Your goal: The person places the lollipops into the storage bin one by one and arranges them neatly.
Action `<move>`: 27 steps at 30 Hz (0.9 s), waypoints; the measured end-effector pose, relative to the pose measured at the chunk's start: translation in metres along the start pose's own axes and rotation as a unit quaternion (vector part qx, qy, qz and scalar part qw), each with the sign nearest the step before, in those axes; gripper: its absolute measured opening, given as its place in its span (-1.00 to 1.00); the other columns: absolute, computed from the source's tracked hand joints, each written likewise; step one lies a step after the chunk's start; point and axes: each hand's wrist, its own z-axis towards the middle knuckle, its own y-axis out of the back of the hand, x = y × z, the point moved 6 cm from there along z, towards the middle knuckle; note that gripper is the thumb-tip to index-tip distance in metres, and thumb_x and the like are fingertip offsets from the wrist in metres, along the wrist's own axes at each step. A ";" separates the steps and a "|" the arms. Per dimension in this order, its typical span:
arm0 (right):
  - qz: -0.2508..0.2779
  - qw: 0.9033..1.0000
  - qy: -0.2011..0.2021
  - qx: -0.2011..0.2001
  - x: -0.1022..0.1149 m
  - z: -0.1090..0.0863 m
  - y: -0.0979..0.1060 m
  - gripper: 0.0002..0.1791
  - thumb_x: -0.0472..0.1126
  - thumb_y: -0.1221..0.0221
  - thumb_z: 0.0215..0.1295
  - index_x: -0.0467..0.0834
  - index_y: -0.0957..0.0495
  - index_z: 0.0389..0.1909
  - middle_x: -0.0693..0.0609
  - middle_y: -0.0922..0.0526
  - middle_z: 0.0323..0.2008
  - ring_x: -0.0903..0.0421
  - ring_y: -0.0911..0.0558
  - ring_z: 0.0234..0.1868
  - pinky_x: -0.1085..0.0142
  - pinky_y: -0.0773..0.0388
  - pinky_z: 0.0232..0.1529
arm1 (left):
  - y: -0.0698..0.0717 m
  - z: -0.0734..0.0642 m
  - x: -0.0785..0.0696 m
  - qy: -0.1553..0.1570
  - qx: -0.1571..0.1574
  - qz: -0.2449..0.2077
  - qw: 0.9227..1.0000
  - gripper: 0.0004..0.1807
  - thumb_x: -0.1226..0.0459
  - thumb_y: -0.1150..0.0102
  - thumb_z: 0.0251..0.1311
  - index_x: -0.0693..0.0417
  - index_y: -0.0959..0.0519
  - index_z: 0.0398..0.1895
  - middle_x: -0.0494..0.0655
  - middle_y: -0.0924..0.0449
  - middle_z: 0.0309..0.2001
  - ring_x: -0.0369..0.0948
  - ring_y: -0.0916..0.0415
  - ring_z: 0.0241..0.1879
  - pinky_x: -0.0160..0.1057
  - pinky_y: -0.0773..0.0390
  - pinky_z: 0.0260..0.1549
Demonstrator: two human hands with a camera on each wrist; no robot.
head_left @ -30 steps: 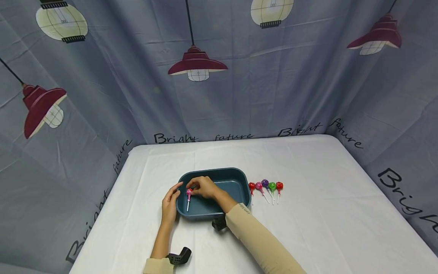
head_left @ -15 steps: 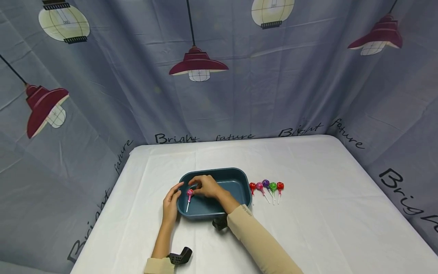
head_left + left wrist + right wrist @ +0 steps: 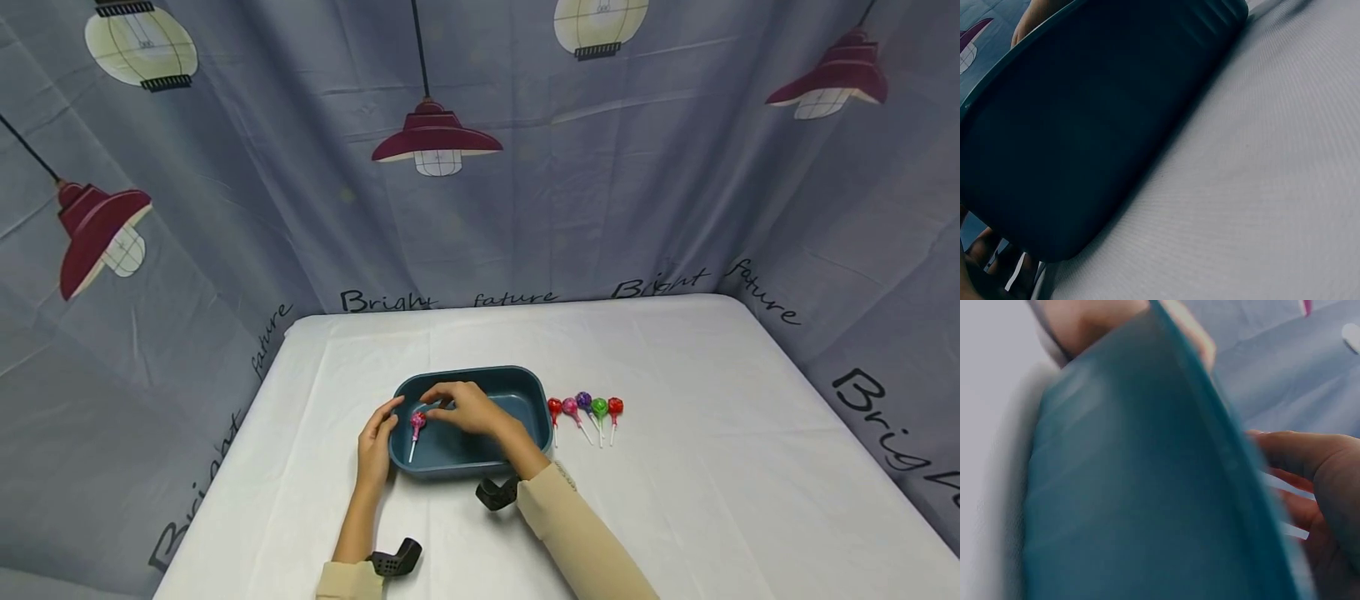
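Note:
A pink lollipop (image 3: 417,422) with a white stick lies at the left end of a dark teal tray (image 3: 465,456). My right hand (image 3: 472,410) hovers over the tray just right of the lollipop's head, thumb and index finger apart, holding nothing. My left hand (image 3: 371,450) rests against the tray's left side, fingers extended along the rim. In the left wrist view the tray's outer wall (image 3: 1085,137) fills much of the picture, with left fingers (image 3: 988,253) at its lower left. Beyond the wall (image 3: 1129,475) in the right wrist view, the right hand (image 3: 1329,481) shows curved fingers.
Right of the tray, several lollipops lie in a row: a red one (image 3: 554,407), a pink one (image 3: 571,407), a purple one (image 3: 584,402), a green one (image 3: 599,408) and another red one (image 3: 615,407). White cloth (image 3: 712,467) covers the table; a printed curtain (image 3: 300,167) hangs behind.
My right hand has let go of the pink lollipop and drawn slightly back to the right, its thumb and finger spreading. The left hand stays at the tray's side.

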 end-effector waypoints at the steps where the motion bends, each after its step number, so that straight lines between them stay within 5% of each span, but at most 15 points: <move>1: 0.007 1.000 0.003 0.001 0.002 -0.003 0.002 -0.68 -0.24 -0.18 0.22 -0.19 -0.54 0.00 -0.03 -0.60 -0.06 0.00 -0.56 -0.07 0.13 -0.49 -0.06 | 0.000 0.000 -0.001 0.001 0.000 -0.003 1.000 -0.66 0.44 0.16 0.32 0.33 -0.44 0.12 0.16 -0.39 0.17 -0.17 -0.19 0.25 -0.49 -0.17 0.12; 11: 0.045 0.999 0.017 -0.012 0.019 -0.033 0.037 -0.68 -0.20 -0.14 0.26 -0.15 -0.53 0.03 0.00 -0.58 -0.02 -0.03 -0.53 -0.01 0.05 -0.41 0.05 | 0.001 0.000 0.000 0.006 -0.007 -0.005 1.000 -0.66 0.42 0.14 0.31 0.28 -0.47 0.10 0.10 -0.40 0.17 -0.19 -0.20 0.24 -0.49 -0.17 0.13; 21: 0.066 0.993 -0.019 -0.099 -0.001 -0.063 0.088 -0.69 -0.13 -0.14 0.27 -0.10 -0.54 0.01 0.01 -0.60 -0.05 0.12 -0.56 -0.07 0.12 -0.49 -0.04 | 0.001 0.000 -0.002 0.003 -0.003 0.007 1.000 -0.66 0.42 0.15 0.32 0.31 -0.45 0.12 0.11 -0.39 0.18 -0.16 -0.19 0.25 -0.52 -0.17 0.11; 27: 0.087 0.981 -0.052 -0.163 -0.011 -0.083 0.115 -0.67 -0.23 -0.14 0.26 -0.27 -0.52 0.01 -0.15 -0.60 -0.07 -0.07 -0.56 -0.10 0.00 -0.47 -0.06 | 0.005 0.004 0.013 0.012 -0.008 0.002 1.000 -0.66 0.41 0.14 0.33 0.24 -0.47 0.11 0.07 -0.40 0.18 -0.19 -0.19 0.25 -0.50 -0.16 0.12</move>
